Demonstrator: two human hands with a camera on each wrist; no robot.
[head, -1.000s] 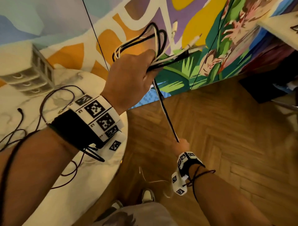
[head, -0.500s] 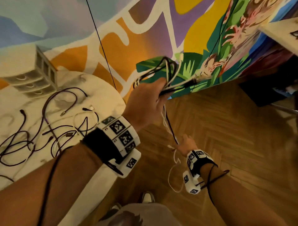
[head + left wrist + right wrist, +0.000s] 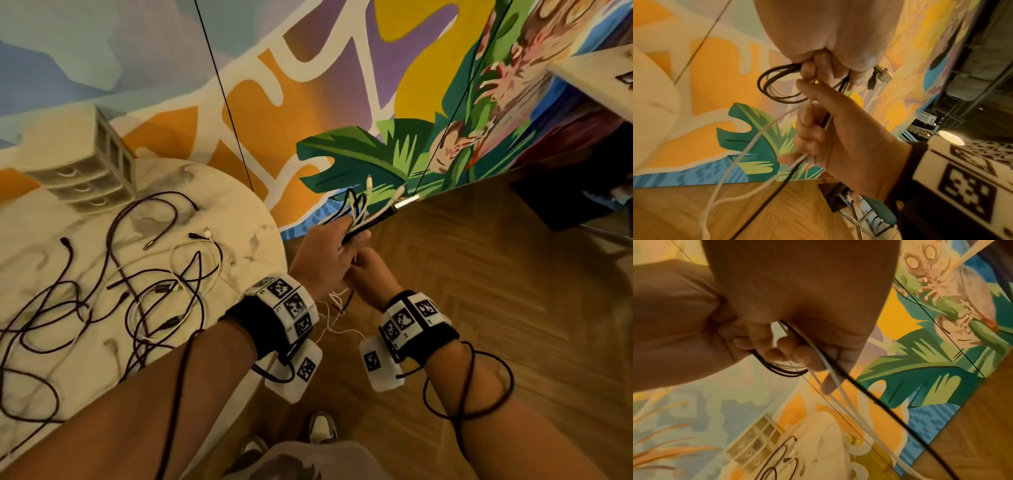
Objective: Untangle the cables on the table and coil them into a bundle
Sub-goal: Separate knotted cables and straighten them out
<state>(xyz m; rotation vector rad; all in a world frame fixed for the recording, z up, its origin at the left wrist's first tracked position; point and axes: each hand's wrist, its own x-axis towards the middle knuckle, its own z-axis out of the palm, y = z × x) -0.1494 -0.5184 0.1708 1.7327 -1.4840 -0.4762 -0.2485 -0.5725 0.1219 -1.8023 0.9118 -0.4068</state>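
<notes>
My left hand (image 3: 322, 250) grips a coiled bundle of black and white cables (image 3: 356, 212) beyond the table's right edge; its loops (image 3: 777, 87) and plugs (image 3: 879, 78) stick out of the fist. Directly under it, my right hand (image 3: 368, 274) is curled round the white strand (image 3: 740, 154) and black strand (image 3: 890, 410) that hang from the bundle toward the floor. The two hands touch. A tangle of dark and white cables (image 3: 137, 291) lies on the round marble table (image 3: 246, 212) at the left.
A small white drawer unit (image 3: 85, 174) stands at the table's back edge. A painted mural wall rises behind, and wooden floor spreads to the right. My shoes (image 3: 322, 428) are below. A dark cable wraps my right forearm (image 3: 472, 387).
My left hand has come down with the bundle from high against the wall. My right hand has risen along the hanging strands to meet it. More of the table's tangle now shows.
</notes>
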